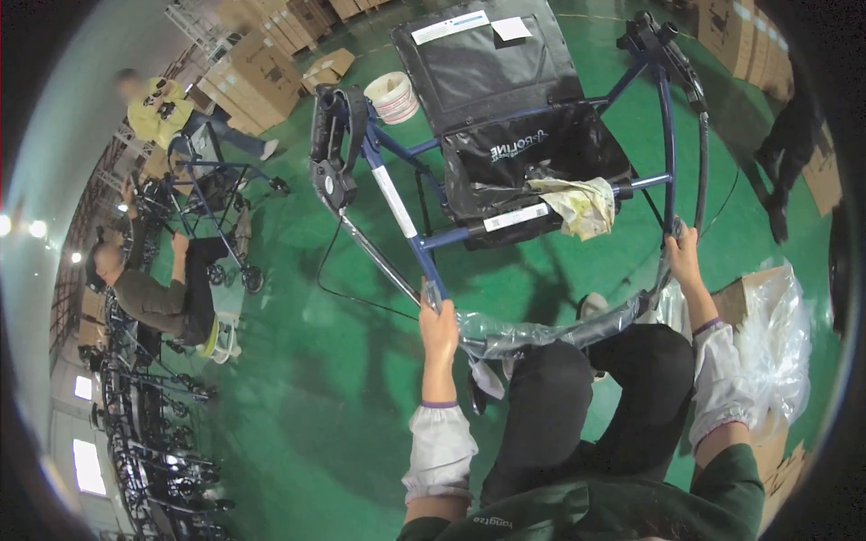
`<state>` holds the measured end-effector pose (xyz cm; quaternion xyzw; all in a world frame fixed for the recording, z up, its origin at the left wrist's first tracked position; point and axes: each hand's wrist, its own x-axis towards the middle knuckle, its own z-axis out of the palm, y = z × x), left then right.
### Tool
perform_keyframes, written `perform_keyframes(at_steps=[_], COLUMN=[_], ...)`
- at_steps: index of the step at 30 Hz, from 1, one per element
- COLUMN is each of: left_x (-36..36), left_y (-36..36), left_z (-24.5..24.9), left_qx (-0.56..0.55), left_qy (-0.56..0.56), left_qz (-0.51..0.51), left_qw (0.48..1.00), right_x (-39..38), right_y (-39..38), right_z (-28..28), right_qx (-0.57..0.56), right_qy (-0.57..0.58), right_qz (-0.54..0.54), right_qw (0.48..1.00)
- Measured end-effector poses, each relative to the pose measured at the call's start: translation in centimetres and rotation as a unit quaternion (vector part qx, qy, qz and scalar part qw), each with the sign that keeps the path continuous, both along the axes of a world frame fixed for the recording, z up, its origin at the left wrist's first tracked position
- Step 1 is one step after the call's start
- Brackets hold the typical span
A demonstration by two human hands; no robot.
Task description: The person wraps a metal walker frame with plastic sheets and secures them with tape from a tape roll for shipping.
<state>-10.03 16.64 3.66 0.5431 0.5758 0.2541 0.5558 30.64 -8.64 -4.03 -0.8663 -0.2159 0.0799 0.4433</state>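
A rollator with a blue frame [670,135] stands before me, its black seat flap [492,68] raised over a black bag [505,162]. My left hand [437,326] is closed around the left end of a curved backrest bar [514,338], part of it wrapped in clear plastic. Around the bar's right end, beside the blue tube, my right hand [683,257] is closed too. The bar bows toward my knees. A stained yellowish cloth [582,207] hangs over the bag's front edge. Brake handles [336,185] sit at the top of the frame, with thin black cables looping down.
A white tub [392,97] stands behind the rollator. To my right are clear plastic bags [767,334] and cardboard. Cartons [253,81] are stacked at the back. At left, a seated person [149,288] works at another rollator [212,171], near another person in yellow [158,113].
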Motion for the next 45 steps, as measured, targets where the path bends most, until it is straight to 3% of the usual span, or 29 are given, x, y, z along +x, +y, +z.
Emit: perform_keyframes(at_steps=[4,9,14,18,21,23,27,31,33,36,42,45], left_x=[-1.0,-0.3,0.4,0.4,0.5,1.6,2.7,2.0,2.7,3.4,3.2,3.3], left_y=[0.4,1.5,2.0,2.3,1.9,1.4,0.9,1.8,1.2,0.7,1.0,1.0], left_z=[-1.1,-4.8,-4.4,-4.0,-4.9,-3.8,-4.0,-5.6,-5.4,-4.7,-5.3,-5.7], left_qx=[0.048,0.201,0.092,0.089,0.062,0.059,0.074,0.086,0.093,0.093,0.088,0.130], left_qy=[0.141,0.176,0.025,0.003,0.026,0.069,0.094,0.083,0.057,0.044,0.015,-0.027], left_qz=[-0.044,-0.029,-0.010,0.049,0.109,0.173,0.156,0.146,0.193,0.207,0.212,0.199], left_qw=[0.988,0.963,0.995,0.995,0.992,0.981,0.981,0.982,0.975,0.973,0.973,0.971], right_x=[2.2,5.4,5.2,3.5,2.9,1.5,-1.8,-2.9,-3.6,-4.3,-1.4,-1.7], right_y=[-0.2,-2.0,-1.8,1.0,1.2,0.9,-5.1,-12.5,-16.0,-16.4,-14.9,-14.8], right_z=[-2.1,-5.5,-5.4,-2.8,-1.9,0.2,3.0,-5.5,-14.8,-20.5,-23.5,-23.1], right_qx=[-0.043,-0.038,0.018,0.027,-0.019,-0.051,-0.015,0.033,-0.116,-0.251,-0.299,-0.457], right_qy=[-0.180,-0.221,-0.174,-0.141,-0.178,-0.129,0.030,0.114,0.096,0.132,0.311,0.165], right_qz=[0.063,0.115,0.161,0.134,0.123,0.164,0.179,0.080,0.096,0.113,0.064,0.062], right_qw=[0.981,0.968,0.971,0.981,0.976,0.977,0.983,0.990,0.984,0.952,0.900,0.872])
